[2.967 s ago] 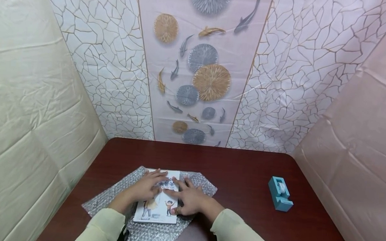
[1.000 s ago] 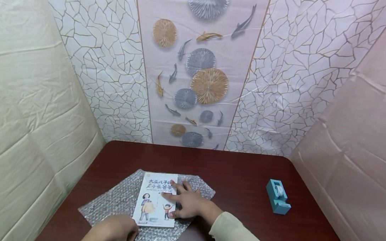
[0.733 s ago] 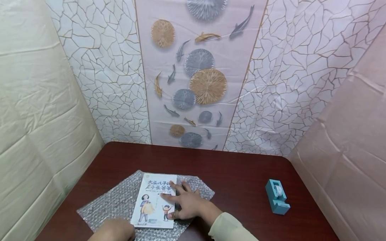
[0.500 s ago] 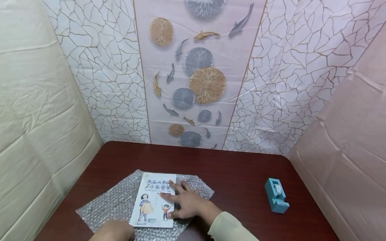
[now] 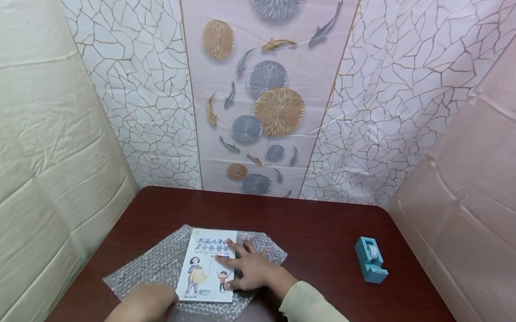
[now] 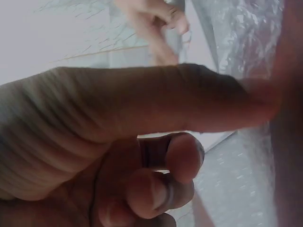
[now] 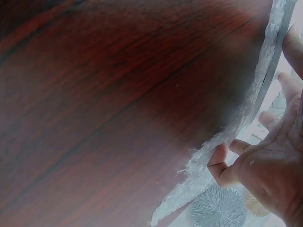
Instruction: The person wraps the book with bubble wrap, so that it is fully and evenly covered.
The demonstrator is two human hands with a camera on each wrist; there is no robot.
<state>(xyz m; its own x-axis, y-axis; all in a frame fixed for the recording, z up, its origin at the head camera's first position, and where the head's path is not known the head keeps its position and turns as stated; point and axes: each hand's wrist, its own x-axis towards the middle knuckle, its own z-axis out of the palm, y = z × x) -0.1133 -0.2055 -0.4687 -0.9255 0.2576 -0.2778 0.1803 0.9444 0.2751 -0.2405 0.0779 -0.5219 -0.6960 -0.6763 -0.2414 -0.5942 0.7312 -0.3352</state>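
Beyond your left hand (image 5: 148, 300) and right hand (image 5: 256, 270), the dark red-brown wooden table (image 5: 314, 253) meets a pale wall cloth (image 5: 224, 74) printed with fish; a light-blue tape dispenser (image 5: 374, 275) stands well to the right. The head view cuts off your left forearm; several left fingers curl, but I cannot tell if they pinch the clear bubble wrap sheet (image 5: 147, 268). On this sheet, between both hands, lies the white illustrated book (image 5: 211, 273), its right edge under your spread right fingers.

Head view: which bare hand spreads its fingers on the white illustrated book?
The right hand, across the right edge of the book; the left hand is by its lower left corner.
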